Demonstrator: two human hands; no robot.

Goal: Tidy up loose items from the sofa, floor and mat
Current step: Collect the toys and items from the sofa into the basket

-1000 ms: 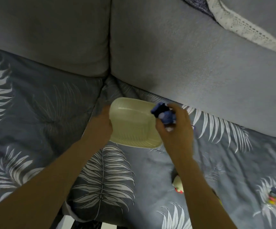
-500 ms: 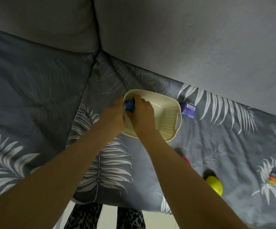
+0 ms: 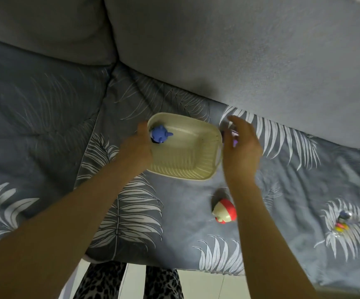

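A cream plastic basket [image 3: 196, 169] sits on the leaf-patterned sofa cover. A small blue toy [image 3: 160, 134] lies inside it at the left end. My left hand [image 3: 139, 143] grips the basket's left rim. My right hand [image 3: 240, 145] hovers just right of the basket with fingers spread and relaxed, holding nothing. A small purple item [image 3: 235, 140] shows partly behind that hand's fingers on the cover. A red and cream round toy [image 3: 224, 211] lies on the cover below the basket, beside my right forearm.
A small multicoloured toy [image 3: 342, 221] lies on the cover at the right. Grey sofa back cushions [image 3: 239, 50] rise behind the basket. The cover's front edge and pale floor tiles [image 3: 207, 283] show at the bottom, with leopard-print fabric [image 3: 110, 281].
My right hand released the blue toy into the basket and moved out to the basket's right side. My left hand stayed on the rim.
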